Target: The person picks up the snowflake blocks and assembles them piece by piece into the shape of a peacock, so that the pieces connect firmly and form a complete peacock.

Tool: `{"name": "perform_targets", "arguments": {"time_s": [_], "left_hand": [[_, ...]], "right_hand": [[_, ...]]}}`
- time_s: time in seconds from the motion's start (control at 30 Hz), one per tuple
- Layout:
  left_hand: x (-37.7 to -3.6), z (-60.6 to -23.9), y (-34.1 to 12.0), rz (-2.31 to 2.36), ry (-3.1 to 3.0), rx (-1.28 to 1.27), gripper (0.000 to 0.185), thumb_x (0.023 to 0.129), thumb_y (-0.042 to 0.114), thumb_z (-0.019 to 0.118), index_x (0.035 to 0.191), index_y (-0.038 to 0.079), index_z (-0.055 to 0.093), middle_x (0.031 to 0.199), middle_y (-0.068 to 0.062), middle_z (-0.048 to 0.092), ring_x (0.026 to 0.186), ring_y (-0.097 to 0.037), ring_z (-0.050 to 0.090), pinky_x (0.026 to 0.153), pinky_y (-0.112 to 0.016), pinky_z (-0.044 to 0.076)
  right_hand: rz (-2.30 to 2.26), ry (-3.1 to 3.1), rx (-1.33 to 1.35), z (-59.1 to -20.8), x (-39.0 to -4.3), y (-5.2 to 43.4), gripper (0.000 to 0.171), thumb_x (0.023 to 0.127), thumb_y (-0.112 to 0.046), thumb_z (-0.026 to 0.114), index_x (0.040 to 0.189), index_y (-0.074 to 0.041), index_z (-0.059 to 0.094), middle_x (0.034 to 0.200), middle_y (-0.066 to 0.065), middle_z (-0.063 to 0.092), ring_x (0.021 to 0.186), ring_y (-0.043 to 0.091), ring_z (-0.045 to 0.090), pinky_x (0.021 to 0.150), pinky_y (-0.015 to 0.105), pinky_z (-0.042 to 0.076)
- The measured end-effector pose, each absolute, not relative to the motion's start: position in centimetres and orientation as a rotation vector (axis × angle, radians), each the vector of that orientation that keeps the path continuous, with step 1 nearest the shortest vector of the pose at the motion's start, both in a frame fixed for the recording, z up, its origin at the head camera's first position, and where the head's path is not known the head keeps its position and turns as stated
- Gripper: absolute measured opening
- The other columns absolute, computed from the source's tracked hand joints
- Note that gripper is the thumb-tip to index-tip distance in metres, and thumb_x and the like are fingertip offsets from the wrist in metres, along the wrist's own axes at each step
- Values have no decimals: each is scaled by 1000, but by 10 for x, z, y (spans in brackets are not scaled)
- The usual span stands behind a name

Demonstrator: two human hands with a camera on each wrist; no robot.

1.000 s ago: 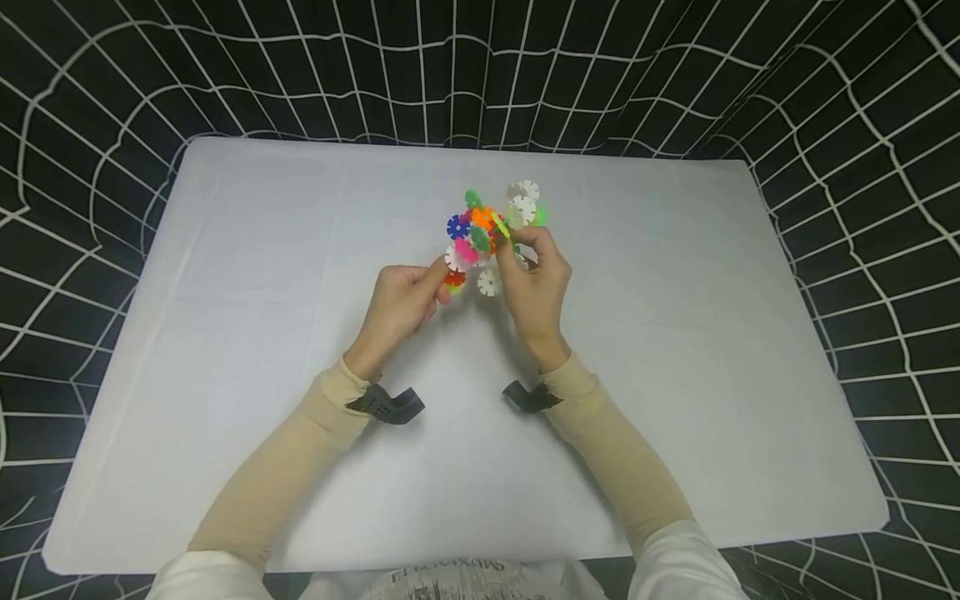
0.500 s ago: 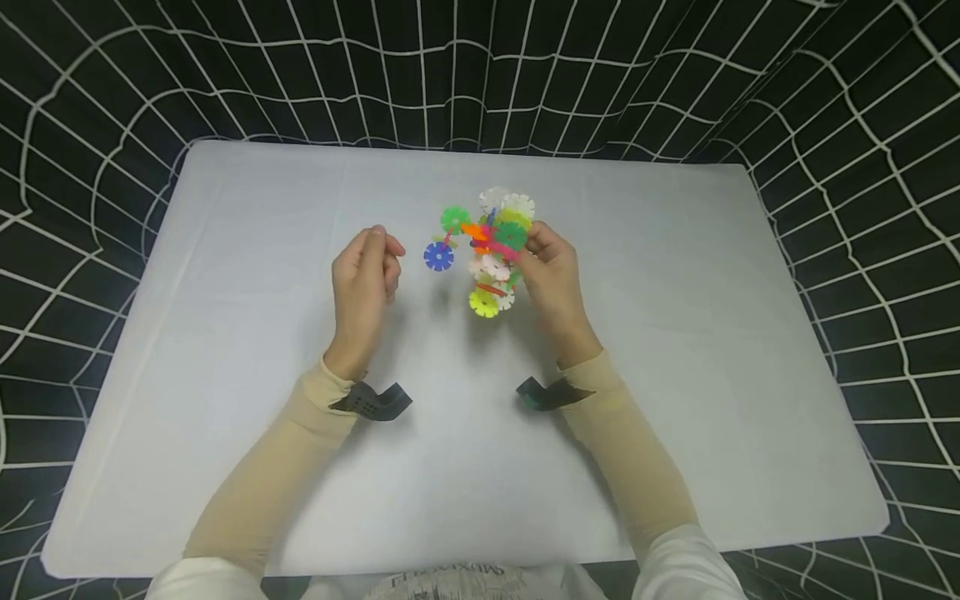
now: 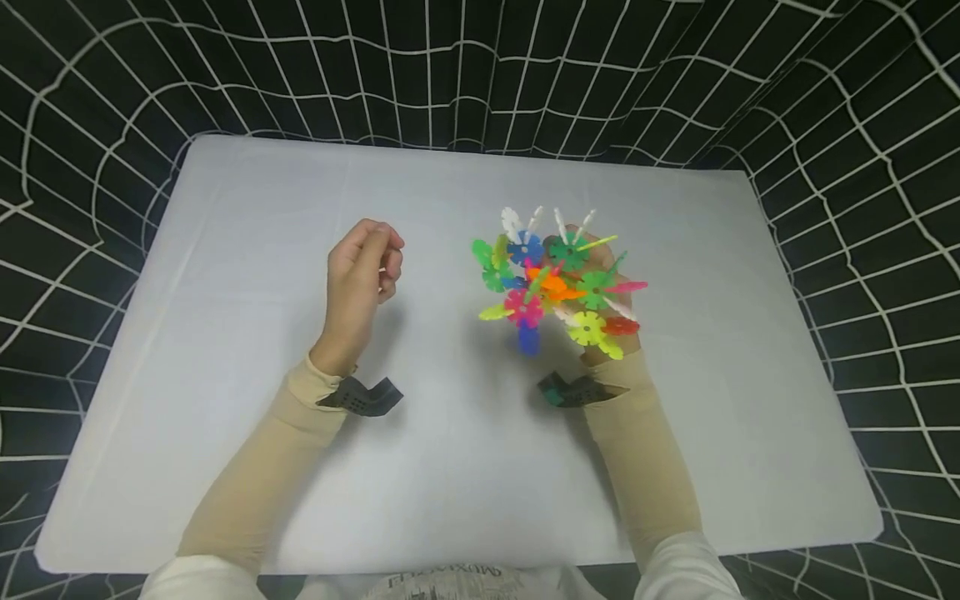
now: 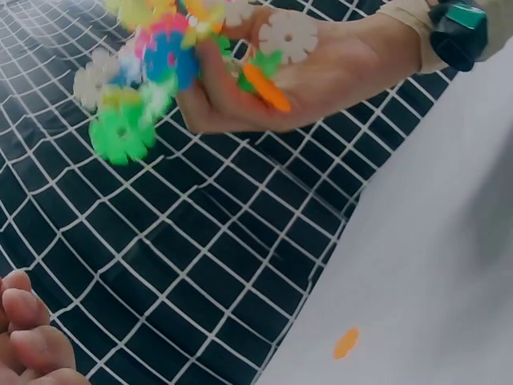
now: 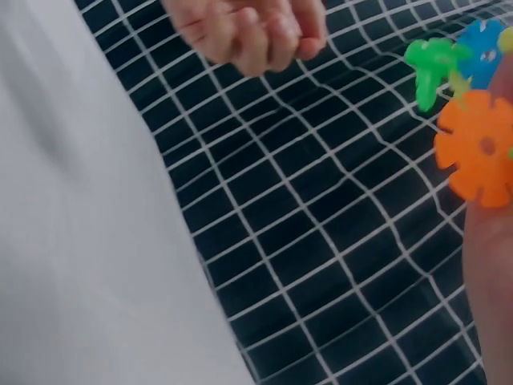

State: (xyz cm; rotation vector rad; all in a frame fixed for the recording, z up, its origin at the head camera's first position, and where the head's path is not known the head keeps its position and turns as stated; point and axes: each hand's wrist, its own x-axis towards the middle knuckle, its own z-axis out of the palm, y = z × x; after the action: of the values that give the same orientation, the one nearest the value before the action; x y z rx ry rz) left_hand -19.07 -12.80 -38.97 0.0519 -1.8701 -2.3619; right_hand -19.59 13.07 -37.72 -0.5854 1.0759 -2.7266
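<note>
A cluster of interlocked plastic snowflake discs (image 3: 555, 283) in many colours is held up off the white table (image 3: 465, 467). My right hand (image 4: 321, 72) grips it from behind and below, so the head view mostly hides that hand. The left wrist view shows its fingers curled round the discs (image 4: 152, 64). An orange disc (image 5: 479, 144) sits close to the right wrist camera. My left hand (image 3: 363, 262) hovers to the left of the cluster, apart from it, with its fingers (image 5: 248, 28) loosely curled and nothing in them.
Black cloth with a white net pattern (image 3: 480, 67) surrounds the table on all sides. A small orange speck (image 4: 346, 342) lies on the white surface near its edge. Black wrist-mounted cameras (image 3: 360, 396) sit on both forearms.
My left hand let go of the cluster and drew back to the left. My right hand carried the cluster to the right and turned it, so the discs now face the head camera.
</note>
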Motion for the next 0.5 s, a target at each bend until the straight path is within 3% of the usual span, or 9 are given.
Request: {"name": "perform_targets", "arguments": {"time_s": [0.13, 0.37, 0.5], "left_hand": [[-190, -390, -122, -2391, -1943, 4, 21, 104, 16, 45, 89, 12, 59, 64, 4, 48, 55, -7, 39, 45, -16, 27], [-186, -390, -112, -2411, -2061, -301, 14, 103, 9, 46, 103, 8, 60, 69, 0, 53, 55, -12, 44, 44, -20, 34], [-183, -389, -110, -2419, -2111, -372, 15, 102, 6, 46, 107, 0, 59, 69, 0, 54, 56, -13, 45, 44, -21, 36]], "right_hand": [[-2814, 1047, -661, -376, -191, 135, 26, 92, -16, 73, 117, -7, 70, 106, 7, 73, 102, 18, 68, 93, 30, 58], [-2855, 1123, -571, -376, -193, 138, 31, 84, -18, 82, 111, -7, 72, 98, 5, 74, 94, 15, 69, 87, 26, 59], [-2843, 1198, -616, -377, -194, 138, 29, 88, -20, 78, 114, -9, 71, 103, 4, 74, 99, 16, 69, 91, 26, 58]]}}
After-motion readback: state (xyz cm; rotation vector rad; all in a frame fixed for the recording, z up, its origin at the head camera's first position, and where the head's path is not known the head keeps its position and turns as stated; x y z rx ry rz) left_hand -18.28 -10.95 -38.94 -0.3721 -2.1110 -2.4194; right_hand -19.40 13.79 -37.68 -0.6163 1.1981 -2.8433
